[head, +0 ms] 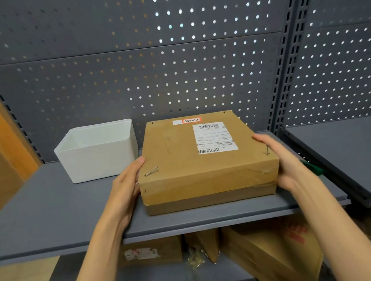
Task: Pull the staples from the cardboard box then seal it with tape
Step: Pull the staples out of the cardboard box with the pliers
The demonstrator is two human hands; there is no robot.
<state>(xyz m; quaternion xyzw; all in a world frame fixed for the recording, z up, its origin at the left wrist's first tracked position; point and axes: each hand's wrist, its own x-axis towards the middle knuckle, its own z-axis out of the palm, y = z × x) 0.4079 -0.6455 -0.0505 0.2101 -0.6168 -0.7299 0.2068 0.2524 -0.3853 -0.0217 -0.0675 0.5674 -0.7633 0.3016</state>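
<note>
1. The left hand (pixel 125 191) presses flat against the box's (pixel 206 159) left side, fingers straight, thumb at the top corner.
2. The right hand (pixel 285 164) does the same on the right side, thumb along the top edge.
3. The box lies flat on the grey shelf (pixel 47 219), label (pixel 214 137) up, its near face square to the person; its top looks about as wide as deep, so no long axis shows.
4. A staple (pixel 151 171) sticks out of the near left corner, another (pixel 267 149) out of the near right.
5. A white bin (pixel 98 152) stands just left of the box, at the back.
6. Behind is a pegboard (pixel 168 59).
</note>
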